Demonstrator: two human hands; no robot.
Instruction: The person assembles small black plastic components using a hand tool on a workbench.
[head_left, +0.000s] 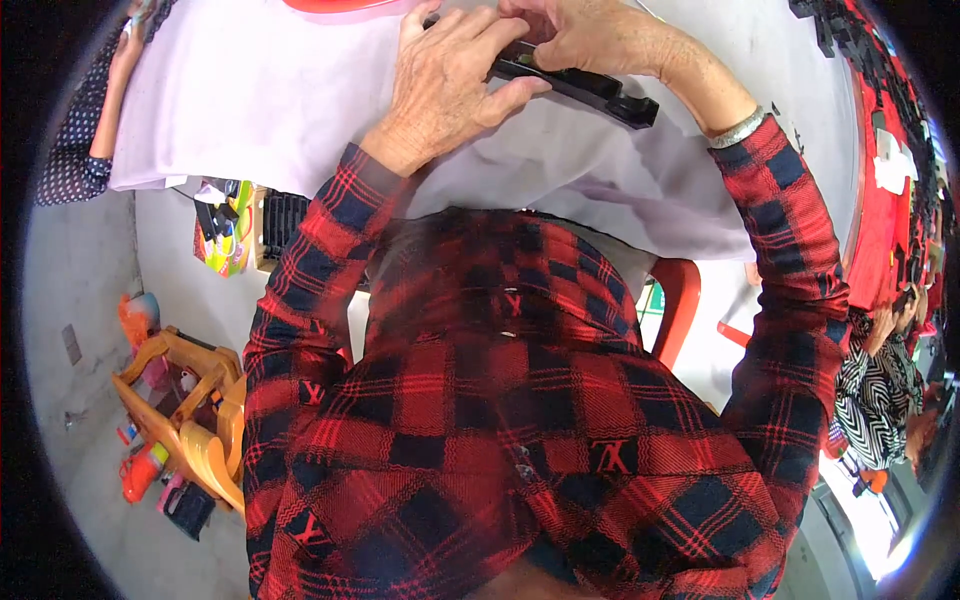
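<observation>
Fingers (498,36) half-curled: left hand (447,80) grips black bar (592,90), right hand (598,38) touching.

Plain black on the bar (632,110) at the far side, pale lilac-white on the cloth (270,90) beneath. Over the shirt (420,400), bold red and near-black checks crossed by thin red lines, with silver-grey on the bracelet (738,131). Pale dots on dark for the far-left sleeve (82,150), honey-orange for the wooden frame (213,458) at left, red for the chair (681,305) and right-hand table (878,225), black-and-white zigzags for the garment (868,412) at right.
</observation>
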